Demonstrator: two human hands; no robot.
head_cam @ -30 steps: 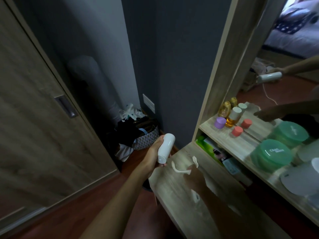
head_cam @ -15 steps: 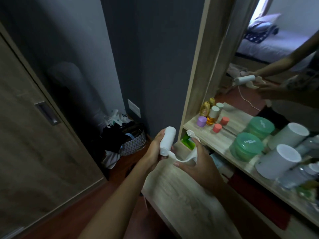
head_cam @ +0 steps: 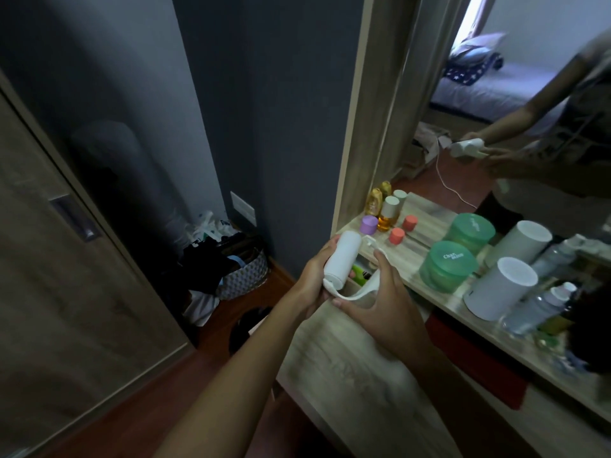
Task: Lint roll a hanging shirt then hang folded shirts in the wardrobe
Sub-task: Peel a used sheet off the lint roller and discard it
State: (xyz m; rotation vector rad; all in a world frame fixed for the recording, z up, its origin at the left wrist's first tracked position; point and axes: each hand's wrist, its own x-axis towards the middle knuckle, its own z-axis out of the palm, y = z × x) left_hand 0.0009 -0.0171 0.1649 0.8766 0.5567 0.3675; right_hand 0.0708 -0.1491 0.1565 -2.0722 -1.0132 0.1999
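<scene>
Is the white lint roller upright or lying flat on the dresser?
Roughly upright, off the wooden dresser: the left hand holds the white cylindrical lint roller tilted, while the right hand holds its curved white handle.

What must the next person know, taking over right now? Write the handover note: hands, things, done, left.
Left hand: grips the white lint roller, held over the near edge of the wooden dresser.
Right hand: holds the roller's white curved handle; the thumb lies under it. The handle meets the roller's lower end; I cannot tell whether it is locked in.
Shirts and wardrobe rail: not in view. A wooden sliding door stands to the left.
Done: roller picked up.
Left: finish readying the roller, roll the hanging shirt, then hang the folded shirts.
</scene>
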